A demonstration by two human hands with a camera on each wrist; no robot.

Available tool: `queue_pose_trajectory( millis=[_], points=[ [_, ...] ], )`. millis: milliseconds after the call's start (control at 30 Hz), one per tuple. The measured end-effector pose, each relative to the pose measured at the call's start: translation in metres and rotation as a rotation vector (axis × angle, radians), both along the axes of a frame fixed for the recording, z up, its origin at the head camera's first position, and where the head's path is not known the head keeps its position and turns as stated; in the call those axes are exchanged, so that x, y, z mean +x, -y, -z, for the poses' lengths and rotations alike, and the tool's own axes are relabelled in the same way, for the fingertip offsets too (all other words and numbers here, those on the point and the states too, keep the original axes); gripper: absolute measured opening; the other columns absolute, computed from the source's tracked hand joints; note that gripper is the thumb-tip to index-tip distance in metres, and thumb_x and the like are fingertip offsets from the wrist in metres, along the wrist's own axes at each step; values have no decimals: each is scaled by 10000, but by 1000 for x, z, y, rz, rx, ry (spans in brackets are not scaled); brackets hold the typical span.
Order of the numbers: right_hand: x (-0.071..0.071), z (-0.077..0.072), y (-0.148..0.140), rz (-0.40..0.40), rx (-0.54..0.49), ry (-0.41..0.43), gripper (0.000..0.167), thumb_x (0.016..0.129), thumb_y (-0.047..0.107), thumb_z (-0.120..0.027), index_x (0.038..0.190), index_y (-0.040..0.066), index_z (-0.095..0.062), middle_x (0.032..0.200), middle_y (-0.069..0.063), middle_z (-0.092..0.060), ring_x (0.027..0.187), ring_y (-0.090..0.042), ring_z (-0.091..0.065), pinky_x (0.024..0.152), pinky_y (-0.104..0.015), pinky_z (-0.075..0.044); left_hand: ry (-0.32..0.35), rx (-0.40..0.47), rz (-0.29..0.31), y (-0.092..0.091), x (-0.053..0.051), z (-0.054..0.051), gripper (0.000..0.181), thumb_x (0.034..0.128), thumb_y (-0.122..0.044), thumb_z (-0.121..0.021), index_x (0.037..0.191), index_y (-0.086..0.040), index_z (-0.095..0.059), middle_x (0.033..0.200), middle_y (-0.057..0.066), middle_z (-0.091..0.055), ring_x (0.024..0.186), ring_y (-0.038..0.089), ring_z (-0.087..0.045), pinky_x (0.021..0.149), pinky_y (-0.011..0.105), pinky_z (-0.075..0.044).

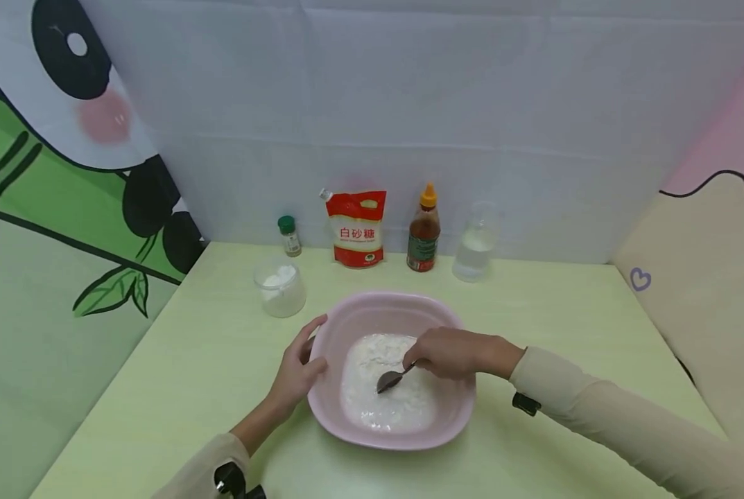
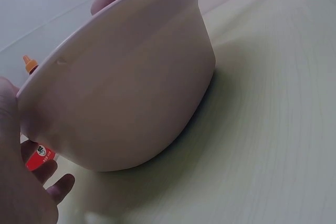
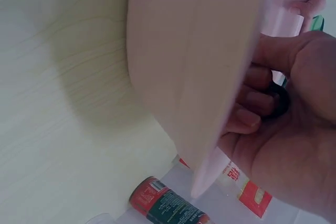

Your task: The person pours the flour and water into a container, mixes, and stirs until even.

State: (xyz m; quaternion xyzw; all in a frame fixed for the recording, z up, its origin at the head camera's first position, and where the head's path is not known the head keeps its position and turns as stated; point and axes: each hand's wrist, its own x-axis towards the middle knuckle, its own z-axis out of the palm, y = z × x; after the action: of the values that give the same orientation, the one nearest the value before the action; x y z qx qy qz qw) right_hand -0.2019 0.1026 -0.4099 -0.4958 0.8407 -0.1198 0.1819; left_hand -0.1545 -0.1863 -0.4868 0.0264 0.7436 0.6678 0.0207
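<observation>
A pink basin (image 1: 403,441) holds white powder with liquid (image 1: 372,409). My right hand (image 1: 449,352) reaches over its right rim, fingers curled round the handle of a metal spoon (image 1: 389,380) whose bowl is at the surface of the mixture. In the right wrist view, the curled fingers of my right hand (image 3: 294,114) wrap a dark handle end beside the basin wall (image 3: 184,51). My left hand (image 1: 298,367) grips the basin's left rim, thumb on the near side. In the left wrist view my left hand (image 2: 23,166) holds the basin's edge, its lower fingers under the rim.
Behind the basin stand a glass jar of white powder (image 1: 283,294), a green-capped shaker (image 1: 290,237), a red and white sugar pouch (image 1: 358,232), a sauce bottle (image 1: 424,235) and a clear container of liquid (image 1: 475,249). A pale cloth wall (image 1: 409,104) rises at the table's back edge.
</observation>
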Motion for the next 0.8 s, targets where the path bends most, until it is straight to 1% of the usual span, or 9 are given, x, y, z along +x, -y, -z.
queue_pose_trajectory(
  millis=[67, 133, 267, 367, 467, 567, 667, 700, 800],
  points=[
    [0, 1, 0, 18, -4, 6, 265, 968, 17, -561, 1107, 133, -755, 1082, 18, -767, 990, -115, -692, 900, -249, -533, 8, 0, 16, -2, -1, 1, 799, 787, 126, -477, 1530, -154, -387, 1480, 273, -478, 1161, 398, -593, 737, 307, -589],
    [-2, 2, 2, 5, -14, -18, 275, 958, -6, -562, 1093, 129, -759, 1082, 9, -770, 1009, -129, -703, 905, -248, -538, 13, -2, 17, -2, -1, 1, 803, 784, 125, -477, 1532, -151, -383, 1481, 270, -479, 1149, 394, -598, 737, 311, -593],
    [-8, 2, 8, -3, 13, -130, 291, 939, -27, -557, 1085, 123, -759, 1085, -2, -770, 1018, -147, -705, 881, -258, -547, 16, -6, 1, -3, -1, 0, 811, 774, 125, -477, 1529, -158, -386, 1467, 275, -495, 1124, 389, -607, 728, 310, -594],
    [-14, 2, 12, 33, 64, -185, 305, 934, -27, -545, 1108, 115, -751, 1092, -19, -766, 975, -167, -704, 834, -275, -546, 11, -10, 6, -1, -2, -1, 810, 778, 124, -479, 1533, -154, -381, 1464, 281, -496, 1121, 390, -603, 728, 308, -591],
    [-19, 1, 12, 74, 89, -208, 339, 929, -38, -526, 1146, 108, -743, 1109, -39, -760, 979, -190, -700, 835, -315, -553, 12, -12, 16, 0, -2, -1, 807, 786, 128, -479, 1536, -151, -374, 1472, 277, -488, 1131, 393, -596, 731, 310, -589],
    [-21, -2, 11, 113, 104, -192, 366, 918, -57, -504, 1142, 109, -741, 1119, -45, -754, 1010, -213, -688, 876, -366, -558, 11, -13, 16, 0, -2, -1, 806, 788, 136, -474, 1535, -151, -377, 1474, 275, -487, 1134, 391, -592, 729, 309, -588],
    [-22, -6, 9, 133, 130, -137, 353, 920, -58, -493, 1101, 107, -748, 1086, -39, -753, 959, -195, -664, 867, -366, -551, 10, -14, 20, 0, -3, -1, 806, 789, 140, -470, 1535, -149, -375, 1475, 278, -485, 1136, 396, -592, 732, 310, -590],
    [-22, -7, 8, 128, 138, -116, 342, 929, -47, -495, 1095, 108, -751, 1088, -32, -754, 968, -185, -665, 880, -356, -549, 8, -14, 22, 0, -3, -1, 806, 789, 140, -470, 1536, -147, -374, 1474, 282, -484, 1137, 397, -593, 734, 310, -592],
    [-23, -9, 7, 73, 136, -46, 303, 955, -17, -521, 1083, 104, -766, 1086, -25, -761, 1002, -161, -683, 911, -318, -550, 9, -14, 23, 0, -3, 1, 807, 790, 141, -469, 1536, -151, -375, 1468, 284, -489, 1132, 404, -599, 731, 315, -596]
  ],
)
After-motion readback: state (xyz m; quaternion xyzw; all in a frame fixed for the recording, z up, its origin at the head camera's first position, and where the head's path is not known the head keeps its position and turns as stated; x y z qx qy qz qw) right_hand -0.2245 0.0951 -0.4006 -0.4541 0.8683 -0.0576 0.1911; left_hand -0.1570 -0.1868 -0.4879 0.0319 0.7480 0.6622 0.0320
